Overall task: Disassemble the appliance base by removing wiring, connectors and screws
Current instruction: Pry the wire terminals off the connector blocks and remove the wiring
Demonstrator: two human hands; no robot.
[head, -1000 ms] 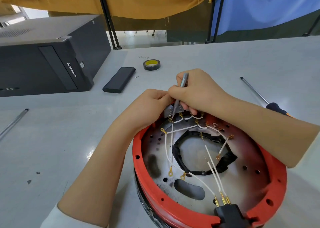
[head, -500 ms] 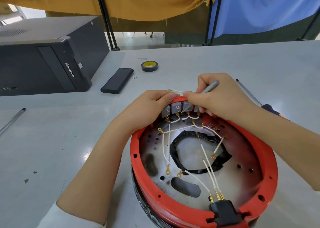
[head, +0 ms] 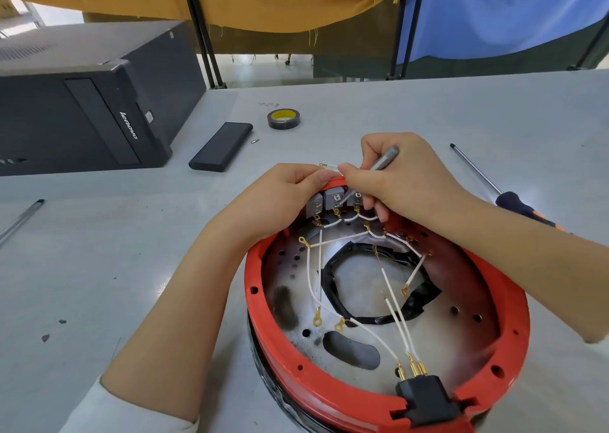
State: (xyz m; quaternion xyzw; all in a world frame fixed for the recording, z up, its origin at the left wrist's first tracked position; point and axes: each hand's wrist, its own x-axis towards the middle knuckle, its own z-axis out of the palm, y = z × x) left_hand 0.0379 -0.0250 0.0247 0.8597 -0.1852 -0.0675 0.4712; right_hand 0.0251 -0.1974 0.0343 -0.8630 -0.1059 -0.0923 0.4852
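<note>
A round appliance base with a red rim [head: 507, 304] lies open-side up on the grey table. Inside run white wires [head: 400, 329] with gold ring terminals, a black taped ring [head: 333, 287], and a black plug connector [head: 425, 396] at the near rim. Grey switch blocks [head: 333, 198] sit at the far rim. My left hand [head: 280, 202] grips the far rim beside the switch blocks. My right hand [head: 398, 179] holds a small grey screwdriver [head: 384, 159], its tip down at the middle switch block.
A black computer tower [head: 82, 113] stands at the far left, with a flat black case [head: 220, 151], a loose screw [head: 254, 141] and a tape roll [head: 283, 119] behind the base. A long screwdriver [head: 487, 182] lies right; a metal rod [head: 19, 218] lies left.
My right hand has tipped the small screwdriver from upright to slanted and shifted right along the switch blocks. The left hand stays on the far rim.
</note>
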